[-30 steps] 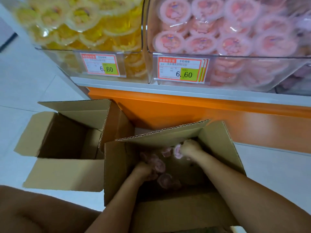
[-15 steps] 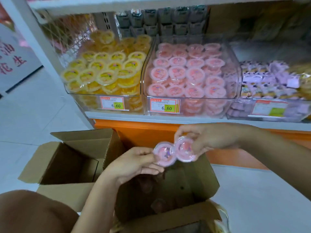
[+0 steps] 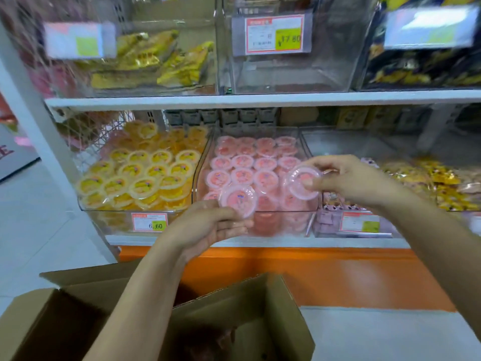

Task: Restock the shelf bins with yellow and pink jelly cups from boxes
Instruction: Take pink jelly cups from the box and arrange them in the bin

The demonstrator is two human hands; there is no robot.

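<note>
Both hands with pink jelly cups

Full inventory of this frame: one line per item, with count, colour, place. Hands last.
left cup: 1, pink, at the pink bin's front edge
right cup: 1, pink, over the pink bin's right side
binned pink cups: many, pink, in the pink bin
pink bin: 1, clear, lower shelf, middle
yellow cups: many, yellow, in the yellow bin
yellow bin: 1, clear, left of the pink bin
6.60 tag: 1, red-edged with a green patch, on the yellow bin's front
snack packets: several, yellow, upper-left bin
shelf base: 1, orange, under the lower shelf
near box: 1, brown, open, bottom centre
left box: 1, brown, open, bottom left
left hand: holds the left cup
right hand: holds the right cup
</note>
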